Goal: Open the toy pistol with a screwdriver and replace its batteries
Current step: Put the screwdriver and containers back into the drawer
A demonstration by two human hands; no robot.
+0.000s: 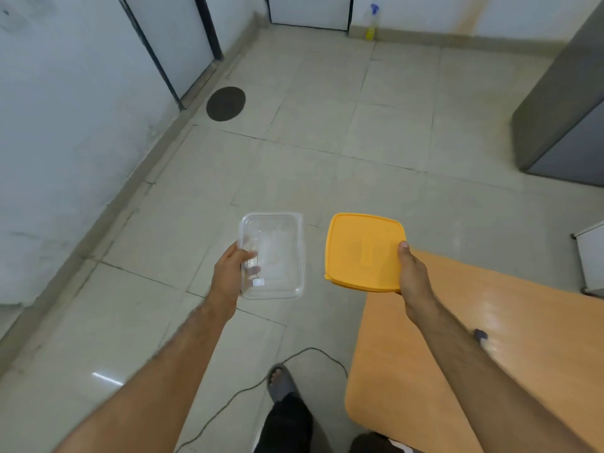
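Two outstretched arms over a tiled floor [327, 125], wooden table [523, 354] at right.
Right hand [412, 276] pinches a yellow lid [362, 250] by its edge; left hand [232, 273] grips a clear container [277, 253]. No toy pistol shows.

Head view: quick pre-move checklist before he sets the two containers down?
1. Left hand grips clear tub by its near edge: ok.
2. Right hand holds yellow lid, thumb on top: ok.
3. Table within reach under the right arm: ok.
4. Tub over the table: not ok, it hangs over the floor.
5. Toy pistol, screwdriver, batteries in view: not ok, none seen.
6. Cable on the floor by the foot: not ok, possible trip risk.
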